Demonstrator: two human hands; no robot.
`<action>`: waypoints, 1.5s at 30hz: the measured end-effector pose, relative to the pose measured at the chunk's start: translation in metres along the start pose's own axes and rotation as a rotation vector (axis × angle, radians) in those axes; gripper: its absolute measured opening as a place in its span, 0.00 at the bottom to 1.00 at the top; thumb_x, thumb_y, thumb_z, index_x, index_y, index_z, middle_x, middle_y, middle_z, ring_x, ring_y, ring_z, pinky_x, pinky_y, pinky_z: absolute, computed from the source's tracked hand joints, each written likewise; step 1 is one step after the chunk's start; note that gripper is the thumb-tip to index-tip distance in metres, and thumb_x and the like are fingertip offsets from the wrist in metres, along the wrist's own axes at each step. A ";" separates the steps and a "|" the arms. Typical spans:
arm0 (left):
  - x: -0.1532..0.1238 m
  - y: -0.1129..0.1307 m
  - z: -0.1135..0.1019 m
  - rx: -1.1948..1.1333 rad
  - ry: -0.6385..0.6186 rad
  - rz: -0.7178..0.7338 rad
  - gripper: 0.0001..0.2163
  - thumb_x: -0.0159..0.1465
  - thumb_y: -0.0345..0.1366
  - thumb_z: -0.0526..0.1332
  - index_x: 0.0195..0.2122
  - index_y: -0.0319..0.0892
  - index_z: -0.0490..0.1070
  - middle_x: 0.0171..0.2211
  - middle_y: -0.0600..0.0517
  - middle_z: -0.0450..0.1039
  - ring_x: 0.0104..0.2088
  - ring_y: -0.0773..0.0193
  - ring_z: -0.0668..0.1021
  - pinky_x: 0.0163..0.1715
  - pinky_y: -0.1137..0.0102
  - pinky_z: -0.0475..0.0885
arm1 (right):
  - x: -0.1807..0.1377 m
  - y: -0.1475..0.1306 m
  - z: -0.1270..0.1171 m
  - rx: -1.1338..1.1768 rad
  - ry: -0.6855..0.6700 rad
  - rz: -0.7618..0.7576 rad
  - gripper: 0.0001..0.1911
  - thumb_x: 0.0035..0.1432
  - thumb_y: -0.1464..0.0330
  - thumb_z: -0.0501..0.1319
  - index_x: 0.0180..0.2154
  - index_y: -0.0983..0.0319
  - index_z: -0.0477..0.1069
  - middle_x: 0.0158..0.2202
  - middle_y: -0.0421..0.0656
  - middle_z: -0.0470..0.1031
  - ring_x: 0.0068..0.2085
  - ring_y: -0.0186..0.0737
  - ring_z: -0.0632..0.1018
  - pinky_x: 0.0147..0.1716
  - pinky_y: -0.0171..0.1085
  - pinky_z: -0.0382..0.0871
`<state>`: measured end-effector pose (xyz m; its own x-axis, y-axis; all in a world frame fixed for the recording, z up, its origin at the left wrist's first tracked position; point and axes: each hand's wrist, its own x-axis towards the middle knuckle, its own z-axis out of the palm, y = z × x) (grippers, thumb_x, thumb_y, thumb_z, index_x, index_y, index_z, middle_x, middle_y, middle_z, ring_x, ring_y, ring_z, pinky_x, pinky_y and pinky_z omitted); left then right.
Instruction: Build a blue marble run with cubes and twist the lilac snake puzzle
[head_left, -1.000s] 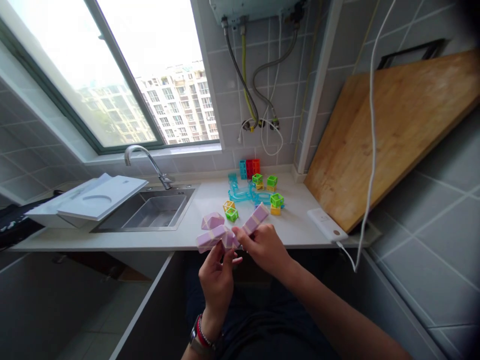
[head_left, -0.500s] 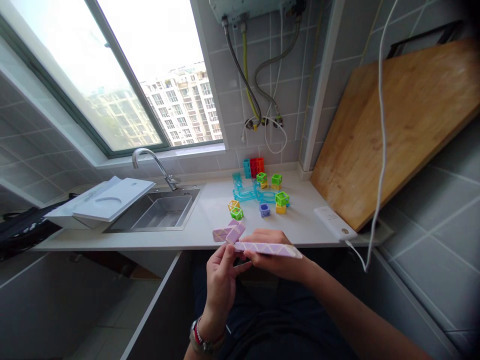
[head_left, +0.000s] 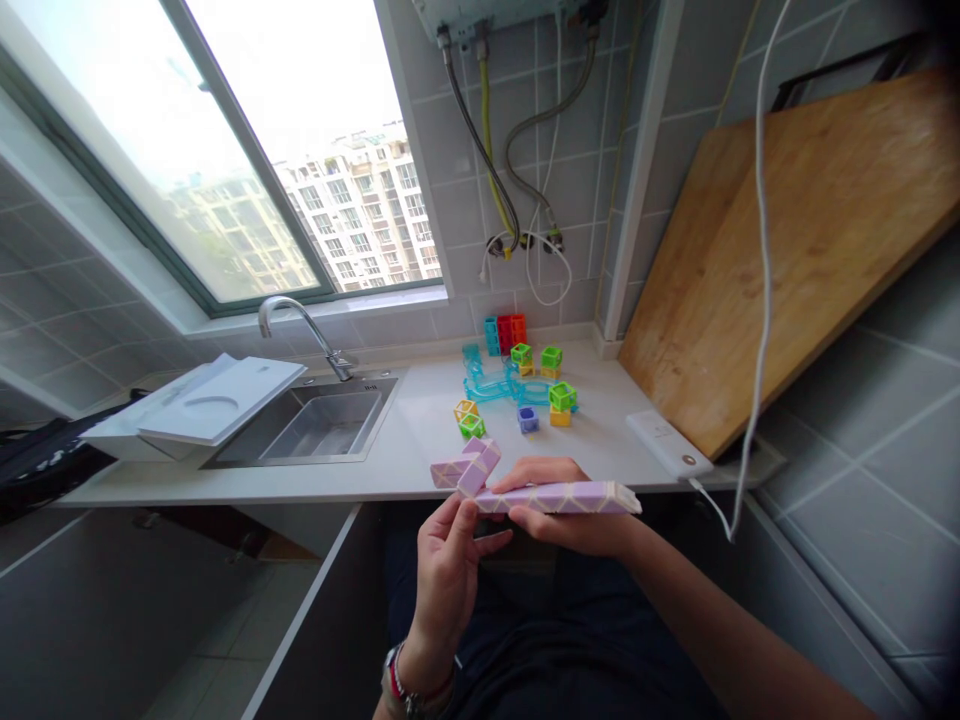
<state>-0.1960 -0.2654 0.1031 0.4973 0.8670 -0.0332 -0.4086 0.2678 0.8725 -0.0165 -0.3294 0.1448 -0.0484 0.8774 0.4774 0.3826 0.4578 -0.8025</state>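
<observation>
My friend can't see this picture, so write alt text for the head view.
A person's left hand and right hand hold a bent, segmented lilac toy by the front edge of a white counter. Beyond it lie colorful cubes; a sink is to the left, a leaning board to the right.

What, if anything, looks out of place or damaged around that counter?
The white slab looks askew: it lies slantwise, jutting over the left part of the sink, an odd spot to leave it. I can see no spill, and no damage to the held purple toy.
</observation>
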 end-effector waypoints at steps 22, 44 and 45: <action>0.008 -0.021 -0.008 0.225 0.102 0.239 0.16 0.58 0.42 0.73 0.45 0.41 0.81 0.42 0.46 0.84 0.41 0.53 0.84 0.37 0.64 0.83 | -0.005 0.001 0.028 -0.058 0.275 0.191 0.06 0.60 0.67 0.63 0.40 0.61 0.74 0.35 0.43 0.79 0.36 0.41 0.79 0.38 0.37 0.73; 0.000 -0.017 -0.017 0.635 0.113 0.504 0.14 0.61 0.40 0.69 0.46 0.41 0.79 0.34 0.49 0.79 0.31 0.60 0.80 0.31 0.71 0.79 | -0.009 -0.010 0.012 -0.115 0.084 0.181 0.07 0.62 0.63 0.64 0.37 0.61 0.75 0.32 0.41 0.79 0.31 0.36 0.77 0.31 0.34 0.70; 0.000 -0.018 -0.017 0.626 0.111 0.503 0.14 0.61 0.41 0.69 0.47 0.41 0.79 0.35 0.48 0.80 0.32 0.60 0.80 0.31 0.70 0.79 | -0.011 -0.009 0.013 -0.104 0.110 0.192 0.07 0.62 0.63 0.64 0.37 0.60 0.75 0.32 0.42 0.79 0.31 0.37 0.77 0.31 0.34 0.71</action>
<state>-0.2013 -0.2631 0.0788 0.2755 0.8667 0.4159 -0.0422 -0.4213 0.9059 -0.0316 -0.3408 0.1421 0.1326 0.9233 0.3605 0.4682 0.2623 -0.8438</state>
